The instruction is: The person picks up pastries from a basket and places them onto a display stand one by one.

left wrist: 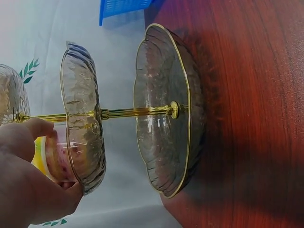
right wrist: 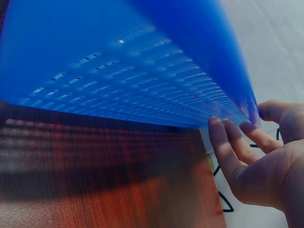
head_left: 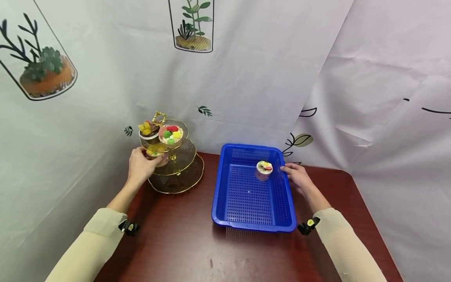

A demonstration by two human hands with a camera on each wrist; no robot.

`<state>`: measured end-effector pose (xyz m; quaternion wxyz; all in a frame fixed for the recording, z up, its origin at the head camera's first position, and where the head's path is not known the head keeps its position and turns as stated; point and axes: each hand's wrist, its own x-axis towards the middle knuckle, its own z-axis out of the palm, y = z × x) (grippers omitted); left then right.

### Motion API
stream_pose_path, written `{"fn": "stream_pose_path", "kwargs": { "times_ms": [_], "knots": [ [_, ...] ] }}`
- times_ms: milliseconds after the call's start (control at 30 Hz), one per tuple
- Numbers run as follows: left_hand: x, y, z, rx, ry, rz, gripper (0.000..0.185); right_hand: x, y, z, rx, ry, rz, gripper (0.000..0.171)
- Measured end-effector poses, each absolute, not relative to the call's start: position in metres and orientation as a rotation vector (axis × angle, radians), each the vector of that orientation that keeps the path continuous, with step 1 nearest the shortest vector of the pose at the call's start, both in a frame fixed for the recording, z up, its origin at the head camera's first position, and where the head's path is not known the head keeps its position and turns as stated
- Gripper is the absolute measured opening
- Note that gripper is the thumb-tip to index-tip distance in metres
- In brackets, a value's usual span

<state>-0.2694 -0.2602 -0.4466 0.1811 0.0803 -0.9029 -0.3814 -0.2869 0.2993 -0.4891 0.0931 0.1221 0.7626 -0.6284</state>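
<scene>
My left hand reaches into the middle tier of a three-tier stand with gold rims. Its thumb and fingers grip a cupcake with a yellow top, low over the ribbed clear plate. In the left wrist view the hand hides part of that cupcake. My right hand pinches the right rim of a blue plastic basket, thumb over the rim and fingers against the outer wall. Inside the basket, toward the back right, stands one cupcake with a pale, fruit-topped surface.
On the top tier sit a chocolate cupcake with yellow pieces and a fruit-topped cupcake. A gold handle rises above them. The dark red table meets a white printed cloth at the back and sides.
</scene>
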Motion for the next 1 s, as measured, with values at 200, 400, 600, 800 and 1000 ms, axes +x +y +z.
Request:
{"fn": "stream_pose_path", "kwargs": {
  "times_ms": [200,400,600,800,1000],
  "knots": [
    [-0.2682,-0.2599,-0.4451,0.223,-2.584,-1.092,0.079,-0.2864,0.2986,-0.4892,0.346,2.27,-1.865,0.044],
    [-0.2693,-0.2619,-0.4443,0.193,-2.564,-1.079,0.072,-0.2864,0.2976,-0.4883,0.339,2.279,-1.851,0.044],
    [-0.2689,-0.2601,-0.4439,0.181,-2.558,-1.106,0.07,-0.2852,0.2973,-0.4885,0.308,2.315,-1.849,0.046],
    [-0.2651,-0.26,-0.4461,0.184,-2.569,-1.11,0.073,-0.2828,0.298,-0.4916,0.295,2.341,-1.825,0.047],
    [-0.2616,-0.2611,-0.4441,0.174,-2.563,-1.115,0.077,-0.2814,0.2996,-0.4897,0.315,2.316,-1.844,0.046]
  ]
}}
